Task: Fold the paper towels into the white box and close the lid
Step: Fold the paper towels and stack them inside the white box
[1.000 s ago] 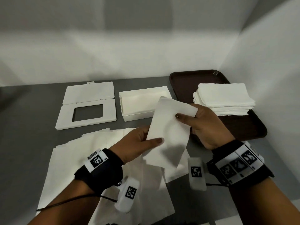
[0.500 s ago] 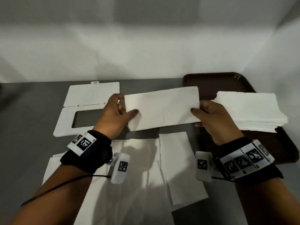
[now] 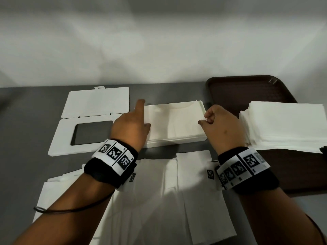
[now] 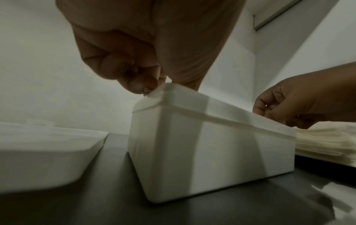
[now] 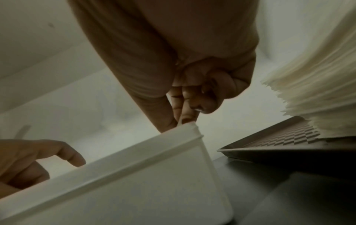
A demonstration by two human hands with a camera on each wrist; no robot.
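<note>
The white box (image 3: 177, 142) stands open at the table's middle. A folded paper towel (image 3: 175, 122) lies flat inside it, over others. My left hand (image 3: 145, 121) is at the box's left end and pinches the towel's edge at the rim (image 4: 154, 87), its index finger raised. At the right end, my right hand (image 3: 203, 121) pinches the towel's other edge between thumb and forefinger (image 5: 184, 121). The white lid (image 3: 60, 138), with a rectangular opening and its flap up, lies left of the box.
A brown tray (image 3: 247, 92) at the right holds a tall stack of paper towels (image 3: 286, 126). Unfolded towels (image 3: 155, 191) and one folded strip (image 3: 200, 191) lie on the grey table in front of the box. A white wall runs behind.
Both hands have carried the folded towel from in front of me forward and down into the box. It was held stretched in the air half a second ago and now lies inside.
</note>
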